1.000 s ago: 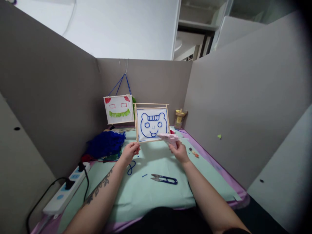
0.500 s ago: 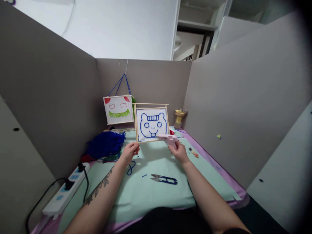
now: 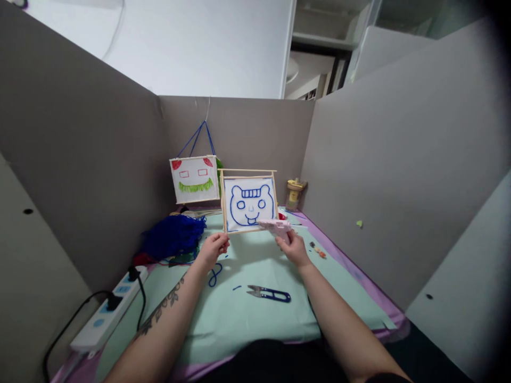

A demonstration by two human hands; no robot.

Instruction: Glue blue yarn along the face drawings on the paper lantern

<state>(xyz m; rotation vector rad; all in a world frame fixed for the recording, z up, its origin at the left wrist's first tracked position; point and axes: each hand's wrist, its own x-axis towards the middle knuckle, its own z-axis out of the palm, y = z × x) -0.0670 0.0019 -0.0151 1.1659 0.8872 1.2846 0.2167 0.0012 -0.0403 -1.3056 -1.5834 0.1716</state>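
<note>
My left hand (image 3: 214, 249) is closed on the lower left corner of a wooden-framed picture (image 3: 238, 223). The framed picture is tilted up facing me, and its white sheet carries a bear-like face outlined in blue yarn. A thin stick lies across the top of its frame. In my right hand (image 3: 295, 249) is a pale pink glue gun (image 3: 275, 227), its nozzle pointing left at the face's mouth area. Whether the tip touches the sheet I cannot tell. Thread snips (image 3: 269, 293) lie on the green table cover below, near a loop of blue yarn (image 3: 215, 275).
A second face picture (image 3: 195, 180) hangs by blue cords at the back left. Under it sits a heap of blue yarn (image 3: 174, 235). A power strip (image 3: 107, 314) with plugged cables lies at left, a yellow-topped jar (image 3: 294, 194) at the back right. Grey partitions (image 3: 391, 133) enclose the table.
The view has shifted very slightly. Both hands, the framed picture and the glue gun stay practically where they were.
</note>
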